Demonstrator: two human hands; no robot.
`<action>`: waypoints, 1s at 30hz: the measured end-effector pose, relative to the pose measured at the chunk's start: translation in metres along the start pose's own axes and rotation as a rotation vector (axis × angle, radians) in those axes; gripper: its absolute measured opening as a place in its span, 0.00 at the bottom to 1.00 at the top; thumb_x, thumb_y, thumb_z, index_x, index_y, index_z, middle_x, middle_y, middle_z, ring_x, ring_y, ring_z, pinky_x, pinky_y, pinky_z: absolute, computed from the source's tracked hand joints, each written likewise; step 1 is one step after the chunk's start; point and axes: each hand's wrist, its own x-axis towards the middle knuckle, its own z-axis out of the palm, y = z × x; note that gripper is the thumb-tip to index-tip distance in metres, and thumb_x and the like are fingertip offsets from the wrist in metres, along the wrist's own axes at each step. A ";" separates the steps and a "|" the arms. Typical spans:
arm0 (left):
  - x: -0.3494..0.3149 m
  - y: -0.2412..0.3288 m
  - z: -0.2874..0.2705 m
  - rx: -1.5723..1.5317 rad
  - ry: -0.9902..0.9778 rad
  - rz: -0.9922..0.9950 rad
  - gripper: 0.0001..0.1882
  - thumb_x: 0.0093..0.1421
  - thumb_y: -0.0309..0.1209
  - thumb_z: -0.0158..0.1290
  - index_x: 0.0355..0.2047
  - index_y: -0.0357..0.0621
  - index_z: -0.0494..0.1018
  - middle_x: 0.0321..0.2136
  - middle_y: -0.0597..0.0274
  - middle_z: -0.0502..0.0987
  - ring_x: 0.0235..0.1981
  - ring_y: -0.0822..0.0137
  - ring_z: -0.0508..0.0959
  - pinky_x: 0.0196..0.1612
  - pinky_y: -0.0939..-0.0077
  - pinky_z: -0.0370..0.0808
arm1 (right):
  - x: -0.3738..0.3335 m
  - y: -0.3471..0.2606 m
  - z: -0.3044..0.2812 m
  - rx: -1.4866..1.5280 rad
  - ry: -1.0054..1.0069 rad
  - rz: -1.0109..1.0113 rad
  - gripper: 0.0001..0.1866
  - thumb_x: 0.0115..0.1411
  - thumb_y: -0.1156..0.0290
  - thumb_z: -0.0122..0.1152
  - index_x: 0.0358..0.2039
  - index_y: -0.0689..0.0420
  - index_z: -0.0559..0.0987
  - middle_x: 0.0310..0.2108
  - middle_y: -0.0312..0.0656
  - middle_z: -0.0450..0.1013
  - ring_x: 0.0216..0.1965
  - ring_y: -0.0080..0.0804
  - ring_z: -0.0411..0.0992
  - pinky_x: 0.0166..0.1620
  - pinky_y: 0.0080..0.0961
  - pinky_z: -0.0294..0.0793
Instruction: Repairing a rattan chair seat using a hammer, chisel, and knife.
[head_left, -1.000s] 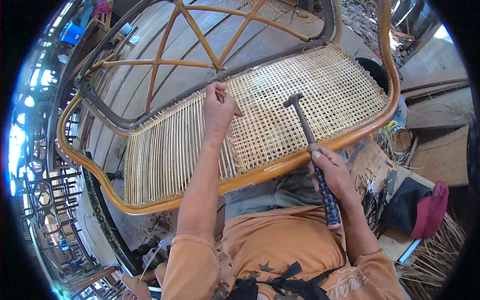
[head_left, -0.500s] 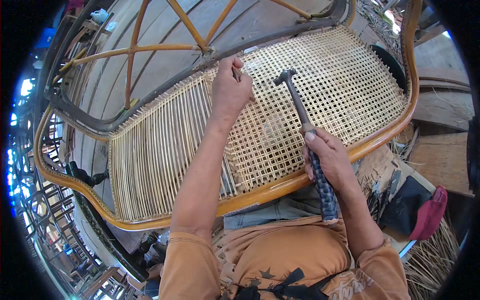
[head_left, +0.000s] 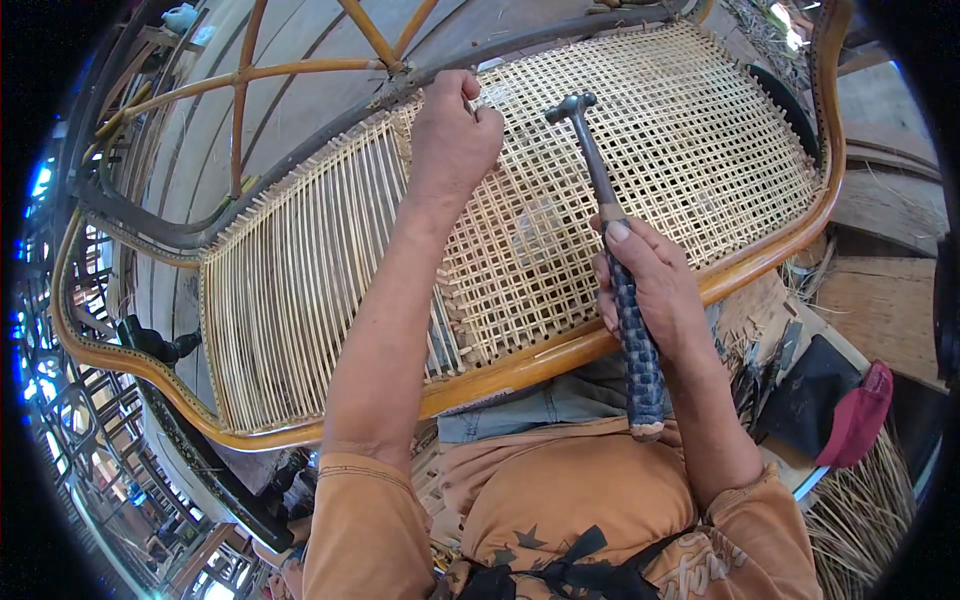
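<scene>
My right hand (head_left: 655, 285) is wrapped round the dark, braided grip of a hammer (head_left: 640, 340). The hammer head (head_left: 571, 107) points away from me, over the woven part of a rattan seat (head_left: 640, 150). Close to the seat's far edge, my left hand (head_left: 455, 140) is closed at the border between finished weave and bare strands. It pinches a small brown stick, mostly hidden by the fingers; only a bit shows under them. Left of that forearm, long pale cane strands (head_left: 290, 290) run one way only, without cross weaving.
A glossy bent rattan frame (head_left: 530, 362) rims the seat, with crossed rattan poles (head_left: 300, 70) beyond it. At right lie a black and dark red pouch (head_left: 860, 415), wooden boards (head_left: 885, 310) and loose cane strips (head_left: 860, 530). More chair frames (head_left: 95, 400) stand at left.
Both hands and the hammer sit slightly higher in the picture, and the left hand has turned so less of the stick shows. The whole view has shifted a little. Both grips hold.
</scene>
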 end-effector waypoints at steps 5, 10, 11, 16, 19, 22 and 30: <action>-0.002 0.010 0.000 0.063 -0.074 -0.041 0.11 0.49 0.25 0.47 0.35 0.38 0.65 0.27 0.48 0.72 0.26 0.53 0.73 0.34 0.62 0.70 | -0.001 0.005 0.001 0.067 0.011 0.009 0.16 0.63 0.62 0.50 0.45 0.60 0.71 0.19 0.33 0.66 0.10 0.19 0.62 0.13 0.14 0.61; -0.003 0.001 0.009 0.051 0.005 0.069 0.11 0.49 0.24 0.46 0.35 0.38 0.65 0.24 0.50 0.70 0.26 0.56 0.74 0.34 0.61 0.71 | 0.002 0.009 0.008 0.052 -0.032 0.085 0.15 0.63 0.62 0.49 0.43 0.60 0.71 0.18 0.33 0.65 0.10 0.20 0.62 0.13 0.14 0.62; -0.002 0.000 0.009 0.049 0.003 0.071 0.11 0.49 0.24 0.46 0.35 0.38 0.65 0.24 0.50 0.70 0.26 0.56 0.74 0.34 0.61 0.71 | 0.002 0.008 0.006 0.052 -0.078 0.118 0.15 0.63 0.62 0.49 0.43 0.60 0.70 0.18 0.33 0.65 0.10 0.20 0.63 0.13 0.15 0.62; 0.009 0.017 -0.022 -0.243 0.086 -0.068 0.09 0.49 0.23 0.47 0.33 0.38 0.66 0.18 0.59 0.67 0.21 0.68 0.70 0.30 0.70 0.71 | 0.000 -0.003 -0.002 0.008 -0.001 -0.003 0.16 0.63 0.63 0.50 0.44 0.62 0.70 0.18 0.35 0.66 0.10 0.20 0.62 0.13 0.14 0.62; 0.014 -0.012 -0.011 -0.111 0.124 0.034 0.09 0.48 0.24 0.49 0.32 0.39 0.66 0.18 0.61 0.67 0.19 0.69 0.69 0.29 0.72 0.70 | 0.007 -0.004 -0.006 0.028 -0.012 -0.013 0.16 0.63 0.63 0.50 0.45 0.62 0.70 0.18 0.35 0.67 0.10 0.19 0.62 0.13 0.14 0.62; 0.010 -0.018 0.000 -0.059 0.120 0.034 0.09 0.48 0.25 0.49 0.32 0.40 0.66 0.17 0.61 0.67 0.19 0.67 0.70 0.28 0.71 0.70 | 0.011 -0.004 -0.003 0.000 -0.001 -0.020 0.15 0.63 0.64 0.49 0.44 0.61 0.71 0.18 0.34 0.67 0.10 0.19 0.62 0.14 0.14 0.62; 0.008 -0.005 0.011 0.081 0.032 0.057 0.11 0.49 0.25 0.46 0.35 0.41 0.65 0.25 0.51 0.71 0.28 0.54 0.74 0.35 0.63 0.71 | 0.019 0.005 0.013 0.088 0.004 0.013 0.12 0.63 0.63 0.49 0.39 0.59 0.71 0.18 0.34 0.67 0.11 0.20 0.63 0.14 0.15 0.62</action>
